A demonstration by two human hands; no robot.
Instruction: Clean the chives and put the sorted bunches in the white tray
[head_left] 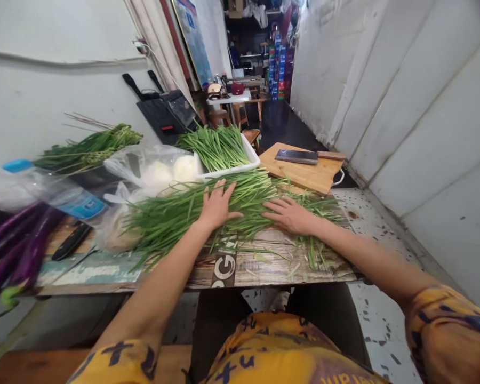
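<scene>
A wide pile of long green garlic chives [172, 213] lies across the table in front of me. My left hand [216, 207] rests on the middle of the pile, its fingers spread. Toward the pale stem ends, my right hand [290, 215] lies flat on the chives with its fingers stretched out. Neither hand grips anything. Loose trimmings [314, 253] are scattered beside and below my right hand. Just behind the pile stands a white tray [228, 173] filled with more chives [220, 146].
A cleaver [296, 156] lies on a wooden cutting board [288, 173] at the back right. Purple eggplants [36, 245], a large plastic bottle [70, 197], a black-handled knife [72, 241] and clear bags [132, 160] with round white contents crowd the left. A wall [424, 106] runs along the right.
</scene>
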